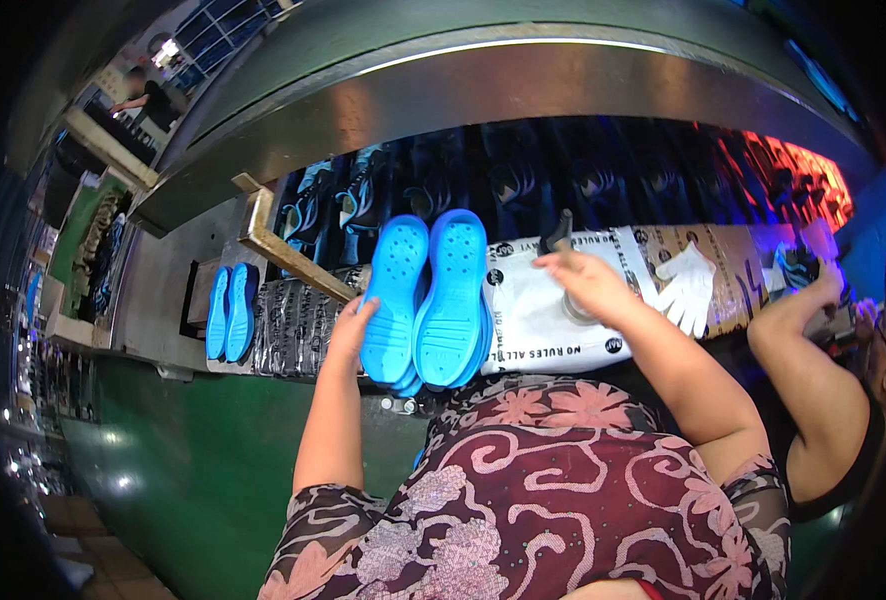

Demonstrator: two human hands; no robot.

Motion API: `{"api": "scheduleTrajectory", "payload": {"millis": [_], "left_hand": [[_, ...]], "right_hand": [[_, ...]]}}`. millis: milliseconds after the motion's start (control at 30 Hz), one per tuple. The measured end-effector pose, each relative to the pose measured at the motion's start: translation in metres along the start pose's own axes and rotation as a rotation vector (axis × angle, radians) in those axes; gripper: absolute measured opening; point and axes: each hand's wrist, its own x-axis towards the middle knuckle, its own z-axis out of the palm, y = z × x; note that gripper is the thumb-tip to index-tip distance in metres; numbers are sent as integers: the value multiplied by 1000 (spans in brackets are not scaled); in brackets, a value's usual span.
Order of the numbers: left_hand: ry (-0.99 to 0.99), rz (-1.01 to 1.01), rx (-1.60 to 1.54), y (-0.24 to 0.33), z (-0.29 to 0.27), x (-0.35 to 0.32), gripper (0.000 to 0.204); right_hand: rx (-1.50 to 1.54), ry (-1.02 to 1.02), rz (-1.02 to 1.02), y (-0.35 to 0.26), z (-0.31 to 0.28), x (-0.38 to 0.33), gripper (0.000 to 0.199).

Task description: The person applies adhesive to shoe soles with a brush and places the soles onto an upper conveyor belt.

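The left hand (348,325) rests open against the near left edge of a stack of bright blue rubber shoe soles (428,300), apparently steadying it on the printed-paper-covered surface (533,320). The right hand (583,280) grips a dark-handled brush (561,232) above a small round tin (578,310); its contents are hidden. A white glove (688,285) lies right.
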Motion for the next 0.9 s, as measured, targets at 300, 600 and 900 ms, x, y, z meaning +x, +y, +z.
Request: {"api": "scheduleTrajectory", "payload": {"millis": [300,600,900], "left_hand": [[682,883,1087,5,54,-34,62],[100,232,1349,19,94,-74,60],[-271,-182,40,21,85,-82,43]], "right_hand": [[674,652,218,23,-64,-100,51],[480,571,290,34,-46,-106,36],[-222,487,280,42,-37,-73,24]]}}
